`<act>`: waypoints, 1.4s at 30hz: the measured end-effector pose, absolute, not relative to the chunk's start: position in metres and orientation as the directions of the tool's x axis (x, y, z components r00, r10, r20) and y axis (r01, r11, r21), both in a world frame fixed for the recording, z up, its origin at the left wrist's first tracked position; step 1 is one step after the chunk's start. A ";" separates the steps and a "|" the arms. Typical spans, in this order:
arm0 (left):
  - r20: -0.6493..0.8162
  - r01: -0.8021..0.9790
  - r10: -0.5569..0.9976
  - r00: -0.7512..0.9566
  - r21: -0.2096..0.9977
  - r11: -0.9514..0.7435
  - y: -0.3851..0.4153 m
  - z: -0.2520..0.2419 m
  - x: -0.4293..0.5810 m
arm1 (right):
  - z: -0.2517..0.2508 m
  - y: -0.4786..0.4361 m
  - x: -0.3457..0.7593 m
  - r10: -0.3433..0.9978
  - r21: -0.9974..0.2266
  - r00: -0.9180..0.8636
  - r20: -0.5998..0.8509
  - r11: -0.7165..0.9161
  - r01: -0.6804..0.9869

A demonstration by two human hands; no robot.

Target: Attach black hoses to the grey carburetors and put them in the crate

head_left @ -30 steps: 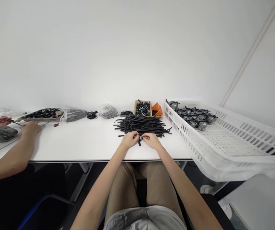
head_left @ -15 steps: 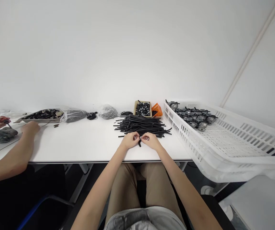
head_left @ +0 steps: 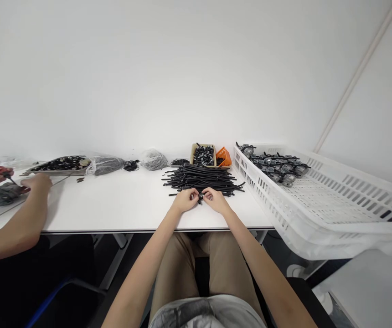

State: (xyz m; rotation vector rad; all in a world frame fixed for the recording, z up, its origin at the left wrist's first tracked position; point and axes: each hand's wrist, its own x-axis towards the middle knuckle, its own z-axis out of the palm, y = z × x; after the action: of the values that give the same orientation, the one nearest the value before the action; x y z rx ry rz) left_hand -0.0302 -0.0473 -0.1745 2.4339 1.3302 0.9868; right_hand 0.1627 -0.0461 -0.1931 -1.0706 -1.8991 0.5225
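Note:
Both hands meet above the table's front part. My left hand is closed, with thumb and forefinger pinched at a small dark piece, which looks like a short black hose. From the other side my right hand pinches the same piece. The fingers hide much of it, and its exact form is too small to tell. Directly beyond my hands lies a heap of long black hoses, pointing mostly sideways.
Behind the heap stand a beige basket of short curved hoses and a tilted orange basket. A large white crate at right holds several grey metal parts. A co-worker's hands handle a grey part and a screwdriver at left.
The black piece between my fingers has turned, so less of it hangs down toward me. My hands have barely shifted. The co-worker's nearer hand has moved left onto the grey part.

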 end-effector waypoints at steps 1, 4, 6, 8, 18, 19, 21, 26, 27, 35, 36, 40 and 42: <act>0.459 0.675 0.806 0.375 0.461 -0.576 -0.047 -0.175 -0.030 | -0.192 -0.047 0.163 0.841 -0.697 -0.250 0.480 0.538 0.474; 0.456 0.677 0.803 0.385 0.452 -0.581 -0.046 -0.175 -0.031 | -0.190 -0.048 0.163 0.846 -0.703 -0.248 0.471 0.530 0.474; 0.457 0.676 0.799 0.390 0.447 -0.586 -0.046 -0.175 -0.031 | -0.190 -0.048 0.163 0.850 -0.703 -0.242 0.468 0.524 0.481; 0.453 0.673 0.801 0.391 0.453 -0.585 -0.046 -0.175 -0.031 | -0.190 -0.048 0.162 0.852 -0.698 -0.237 0.467 0.520 0.492; 0.419 0.667 0.822 0.386 0.489 -0.562 -0.042 -0.180 -0.032 | -0.188 -0.048 0.162 0.862 -0.710 -0.233 0.451 0.505 0.491; 0.422 0.667 0.821 0.385 0.488 -0.564 -0.042 -0.180 -0.031 | -0.188 -0.048 0.162 0.862 -0.710 -0.234 0.451 0.505 0.491; 0.433 0.667 0.817 0.381 0.483 -0.567 -0.042 -0.180 -0.031 | -0.189 -0.048 0.162 0.861 -0.711 -0.234 0.452 0.506 0.489; 0.447 0.676 0.810 0.380 0.464 -0.573 -0.044 -0.178 -0.030 | -0.190 -0.047 0.162 0.859 -0.709 -0.226 0.460 0.509 0.488; 0.446 0.676 0.810 0.380 0.463 -0.573 -0.045 -0.178 -0.030 | -0.191 -0.046 0.162 0.858 -0.709 -0.225 0.462 0.510 0.488; 0.441 0.670 0.813 0.380 0.475 -0.571 -0.046 -0.176 -0.030 | -0.191 -0.046 0.163 0.853 -0.702 -0.236 0.466 0.518 0.488; 0.442 0.667 0.812 0.380 0.477 -0.572 -0.046 -0.176 -0.030 | -0.191 -0.046 0.163 0.854 -0.702 -0.235 0.465 0.517 0.490; 0.450 0.662 0.806 0.385 0.473 -0.581 -0.046 -0.176 -0.030 | -0.190 -0.046 0.163 0.847 -0.686 -0.236 0.476 0.525 0.503; 0.457 0.664 0.801 0.386 0.466 -0.585 -0.046 -0.176 -0.030 | -0.190 -0.045 0.163 0.841 -0.673 -0.239 0.485 0.534 0.512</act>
State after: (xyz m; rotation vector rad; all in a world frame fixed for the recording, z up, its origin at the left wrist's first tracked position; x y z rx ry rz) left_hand -0.0300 -0.0460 -0.1759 2.4369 1.3082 0.9800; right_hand 0.1625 -0.0454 -0.1903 -1.1063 -1.9049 0.4785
